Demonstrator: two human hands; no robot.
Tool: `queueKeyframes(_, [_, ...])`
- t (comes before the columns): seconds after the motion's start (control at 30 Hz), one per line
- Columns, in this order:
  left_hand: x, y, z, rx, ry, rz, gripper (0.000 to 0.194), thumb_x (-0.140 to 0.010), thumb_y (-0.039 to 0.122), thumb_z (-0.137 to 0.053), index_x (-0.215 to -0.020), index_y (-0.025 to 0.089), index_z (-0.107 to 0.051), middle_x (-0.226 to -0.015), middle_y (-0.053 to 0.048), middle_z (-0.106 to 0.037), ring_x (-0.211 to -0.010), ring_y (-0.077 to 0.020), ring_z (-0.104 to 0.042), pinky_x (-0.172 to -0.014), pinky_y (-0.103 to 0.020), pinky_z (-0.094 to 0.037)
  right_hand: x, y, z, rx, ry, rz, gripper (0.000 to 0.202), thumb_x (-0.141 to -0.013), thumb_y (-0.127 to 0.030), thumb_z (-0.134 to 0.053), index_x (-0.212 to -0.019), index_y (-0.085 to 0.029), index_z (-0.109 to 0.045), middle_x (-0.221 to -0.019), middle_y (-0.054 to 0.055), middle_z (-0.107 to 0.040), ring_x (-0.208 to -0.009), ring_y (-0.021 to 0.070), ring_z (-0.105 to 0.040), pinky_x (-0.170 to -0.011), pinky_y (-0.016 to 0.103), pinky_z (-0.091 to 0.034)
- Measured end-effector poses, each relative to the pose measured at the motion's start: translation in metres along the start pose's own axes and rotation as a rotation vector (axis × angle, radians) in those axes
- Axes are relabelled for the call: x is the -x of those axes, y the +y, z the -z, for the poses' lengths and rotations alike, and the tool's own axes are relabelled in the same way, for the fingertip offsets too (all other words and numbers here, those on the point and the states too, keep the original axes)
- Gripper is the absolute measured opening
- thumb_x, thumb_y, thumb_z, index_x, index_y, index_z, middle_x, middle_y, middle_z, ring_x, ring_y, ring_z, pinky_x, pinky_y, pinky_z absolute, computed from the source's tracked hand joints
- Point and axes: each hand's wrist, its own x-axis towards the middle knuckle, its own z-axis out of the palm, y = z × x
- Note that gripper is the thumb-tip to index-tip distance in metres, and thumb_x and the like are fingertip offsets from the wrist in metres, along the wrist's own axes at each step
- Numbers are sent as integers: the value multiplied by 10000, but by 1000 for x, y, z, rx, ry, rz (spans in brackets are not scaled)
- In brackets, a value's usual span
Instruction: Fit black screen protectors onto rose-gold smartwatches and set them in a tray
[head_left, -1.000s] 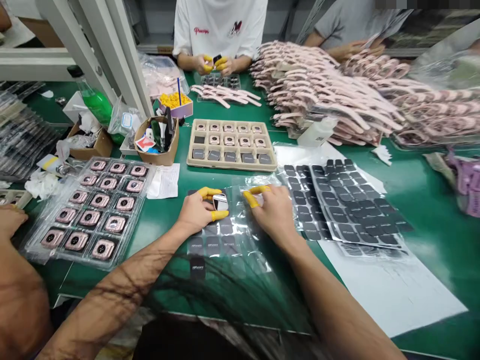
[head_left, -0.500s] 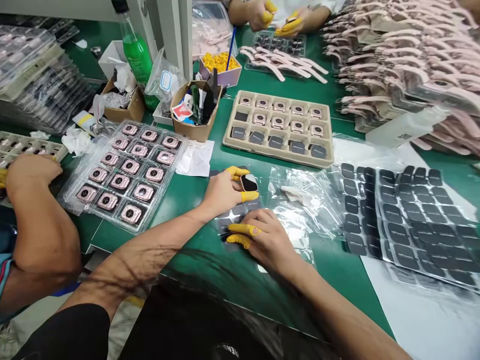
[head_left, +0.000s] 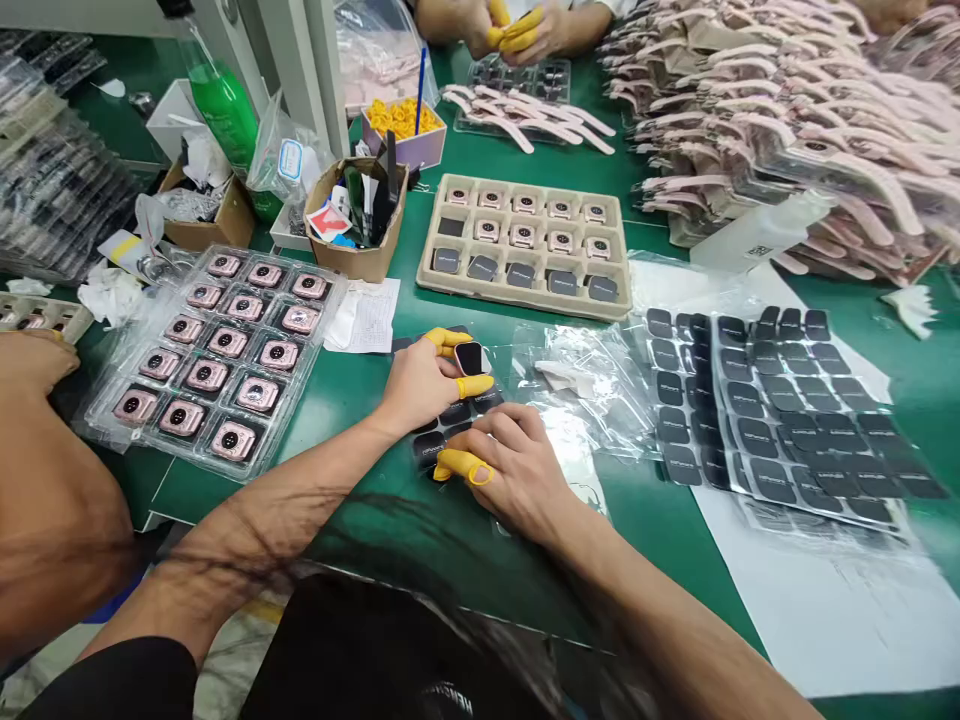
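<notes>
"One watch body [head_left: 470, 358] is in hand: how?"
"The left hand [head_left: 422, 385] pinches it between yellow-covered finger and thumb, over the dark sticker sheet [head_left: 454, 413]."
"And the right hand [head_left: 516, 468]?"
"Its fingers curl down at the sheet's near-left part; whether they grip it, I cannot tell."
"Where's the beige tray [head_left: 517, 303]?"
"Just beyond the sheet."
</notes>
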Motion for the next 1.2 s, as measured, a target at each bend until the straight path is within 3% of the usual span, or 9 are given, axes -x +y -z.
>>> queueKeyframes(0.1, [-2,-3,0,-22,4,-12,549,-674,241,-944,-1160,159,-701,-766,-43,-781,-935,-267,-802,-802,-325,-573,5,12,4,-190,-106,13,172,-1035,-224,-608,-1177,-295,-673,-1053,10,-791,-964,210,-667,-927,421,-540])
queueKeyframes(0.23, [-1,-3,0,-30,-7,-21,562,-681,237,-938,-1180,153,-694,-766,-47,-787,-936,-264,-800,-819,-332,-575,13,26,9,-401,-240,-28,398,-976,-271,-717,-1364,-292,-633,-1203,65,-778,-1197,250,-684,-972,435,-598])
queueKeyframes(0.57, [-1,-4,-2,-47,-14,-35,613,-666,226,-940,-1224,148,-699,-779,-44,-786,-837,-232,-787,-832,-344,-574,6,11,-1,-376,-34,-286,98,-953,-255,-745,-1046,-283,-756,-813,13,-708,-810,214,-696,-702,377,-560])
queueKeyframes(0.77, [-1,-6,-2,-45,-11,-37,573,-691,255,-928,-1207,156,-699,-752,-41,-775,-850,-241,-789,-774,-332,-569,6,15,-8,-412,117,-261,105,-953,-205,-730,-1013,-290,-740,-737,-17,-679,-765,191,-651,-681,371,-483])
queueKeyframes(0.9, [0,-4,0,-71,-15,-51,582,-695,282,-928,-1213,152,-698,-735,-41,-778,-844,-242,-790,-757,-324,-569,2,11,1,-398,161,-163,250,-949,-134,-681,-1091,-336,-718,-846,-16,-799,-866,231,-668,-775,446,-503])
queueKeyframes(0.97, [1,-2,0,-91,-14,-48,593,-687,283,-929,-1220,155,-701,-754,-42,-789,-831,-238,-789,-756,-322,-573,0,7,19,-424,126,-95,238,-991,-193,-618,-1093,-372,-737,-1036,3,-839,-1037,283,-688,-866,528,-528])
queueKeyframes(1.03, [2,-1,1,-115,-20,-57,598,-683,276,-924,-1231,164,-713,-752,-34,-793,-826,-238,-788,-767,-327,-579,-1,4,41,-607,98,-57,199,-1039,-323,-575,-1002,-384,-761,-1095,18,-834,-1107,303,-698,-886,558,-560])
queueKeyframes(1.1, [4,0,1,-157,-44,-80,577,-679,296,-931,-1214,184,-747,-727,-23,-788,-834,-247,-787,-787,-339,-585,1,6,58,-940,103,-156,196,-1023,-430,-622,-899,-377,-764,-929,27,-809,-937,265,-732,-775,490,-611])
queueKeyframes(1.2, [7,3,0,-248,-124,-114,545,-665,356,-947,-1175,229,-802,-711,-8,-785,-849,-257,-782,-801,-346,-586,6,23,59,-1198,249,-635,85,-881,-432,-829,-850,-369,-781,-761,-9,-731,-698,181,-687,-621,357,-596])
